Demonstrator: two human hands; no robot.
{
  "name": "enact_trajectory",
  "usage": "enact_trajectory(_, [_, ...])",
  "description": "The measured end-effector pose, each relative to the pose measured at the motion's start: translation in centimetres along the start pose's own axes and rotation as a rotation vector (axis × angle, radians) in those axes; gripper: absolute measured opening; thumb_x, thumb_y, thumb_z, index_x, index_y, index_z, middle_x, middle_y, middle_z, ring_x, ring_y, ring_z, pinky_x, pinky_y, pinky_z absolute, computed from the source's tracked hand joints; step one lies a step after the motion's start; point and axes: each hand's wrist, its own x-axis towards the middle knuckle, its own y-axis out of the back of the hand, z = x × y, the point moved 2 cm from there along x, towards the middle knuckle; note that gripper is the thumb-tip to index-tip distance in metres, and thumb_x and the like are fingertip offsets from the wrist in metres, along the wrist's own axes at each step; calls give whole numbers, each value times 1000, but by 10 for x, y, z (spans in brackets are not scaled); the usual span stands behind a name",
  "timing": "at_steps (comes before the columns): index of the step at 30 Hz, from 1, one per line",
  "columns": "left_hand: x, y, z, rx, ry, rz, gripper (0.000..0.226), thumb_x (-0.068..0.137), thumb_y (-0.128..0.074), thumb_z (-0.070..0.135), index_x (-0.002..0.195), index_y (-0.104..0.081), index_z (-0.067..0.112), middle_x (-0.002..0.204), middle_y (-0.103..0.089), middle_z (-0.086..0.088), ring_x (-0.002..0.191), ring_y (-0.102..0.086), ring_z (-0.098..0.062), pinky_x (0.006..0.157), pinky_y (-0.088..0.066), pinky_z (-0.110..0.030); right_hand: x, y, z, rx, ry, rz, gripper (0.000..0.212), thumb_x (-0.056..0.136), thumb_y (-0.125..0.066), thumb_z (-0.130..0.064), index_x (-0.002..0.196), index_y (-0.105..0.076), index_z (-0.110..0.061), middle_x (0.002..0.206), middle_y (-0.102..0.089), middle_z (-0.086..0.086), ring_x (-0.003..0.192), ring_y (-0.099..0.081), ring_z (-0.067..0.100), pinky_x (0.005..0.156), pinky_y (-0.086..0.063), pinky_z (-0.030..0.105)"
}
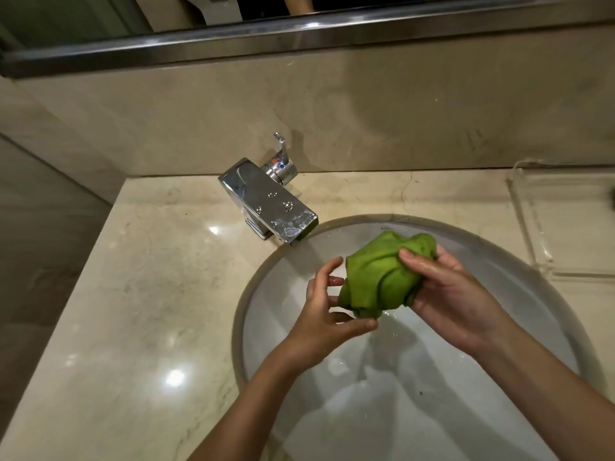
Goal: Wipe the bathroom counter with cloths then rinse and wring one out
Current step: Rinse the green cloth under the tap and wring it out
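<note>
A pale marble bathroom surface (149,294) fills the left and far side of the view, glossy with light spots. Set into it at centre and right is a round white sink (432,410), its wall wet and beaded with drops. A metal-edged mirror ledge (299,31) runs along the top.

A blocky chrome faucet (266,201) stands behind the sink's left rim, its spout reaching over the bowl and its lever (281,144) raised. Whether water is running cannot be told. A clear empty-looking tray (565,227) sits on the surface to the right, well apart from the hands.

Over the middle of the bowl, a bunched green cloth (382,274) is held in the air, probably so that any drips fall into the sink. The right hand (456,301) has a closed grip on it, thumb pressed across the top and fingers wrapped behind. The left hand (326,314) is spread and loosely curved just beside the cloth's lower end, thumb beneath it, its grip not closed; it looks ready to take that end for wringing.

Nothing stands between the hands and the faucet.
</note>
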Motion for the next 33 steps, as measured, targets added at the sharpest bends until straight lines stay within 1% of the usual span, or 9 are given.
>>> enact_trajectory(4, [9,-3,-3,37,-80,118,28,82,-67,1,101,-59,20,82,-62,-9,73,-60,-15,66,-49,-29,2,8,-4,-16,-11,25,29,76,-63,-9,104,-56,-6,109,-64,21,100,-63,32,85,-51,44])
enact_trajectory(10, [7,17,12,138,-170,165,13,82,-68,10,86,-68,23,72,-65,2,72,-62,-17,71,-51,-33,-6,26,-30,-519,136,263,66,65,-74,-1,120,-41,-19,95,-62,6,72,-67,15,52,-53,22])
enact_trajectory(13, [8,25,26,277,-303,162,6,87,-56,29,85,-61,28,84,-60,2,79,-57,-13,72,-47,-24,-9,34,-37,-785,97,126,67,67,-76,-15,125,-47,-33,105,-57,-7,82,-66,13,60,-55,21])
enact_trajectory(16, [12,19,37,171,-278,160,19,95,-44,33,85,-53,20,75,-46,9,71,-45,-6,65,-39,-20,-7,34,-32,-1082,95,-4,37,65,-64,-53,92,-68,-28,88,-64,-1,80,-62,18,65,-52,27])
enact_trajectory(18, [17,14,41,43,-172,162,22,100,-38,31,94,-54,17,78,-46,10,75,-46,-5,71,-44,-22,-1,31,-23,-1251,115,-103,44,64,-58,-68,78,-62,-26,91,-56,-1,82,-55,14,69,-46,24])
enact_trajectory(20, [23,12,43,12,-115,174,26,98,-35,38,100,-55,21,81,-49,14,82,-49,-4,82,-43,-30,6,27,-13,-1332,118,-189,49,59,-67,-63,78,-55,-20,101,-48,-6,89,-50,8,73,-44,24])
enact_trajectory(25, [21,19,51,124,-222,30,15,95,-45,37,90,-46,22,75,-43,11,66,-43,4,65,-39,-14,13,22,-12,-1086,25,-225,17,80,-68,-23,78,-54,-13,74,-56,1,65,-55,9,57,-46,26])
enact_trajectory(30, [18,40,32,470,-325,159,13,79,-60,40,80,-50,31,73,-51,12,67,-46,-2,60,-35,-18,9,35,-22,-1108,-34,-266,20,76,-61,-41,92,-54,-32,84,-65,0,66,-60,12,52,-46,24])
enact_trajectory(33, [15,35,27,475,-299,215,7,82,-56,34,81,-50,30,82,-54,7,76,-46,-1,63,-34,-14,8,33,-21,-1011,-70,-296,26,82,-57,-33,108,-60,-35,97,-66,-15,84,-63,1,65,-50,17])
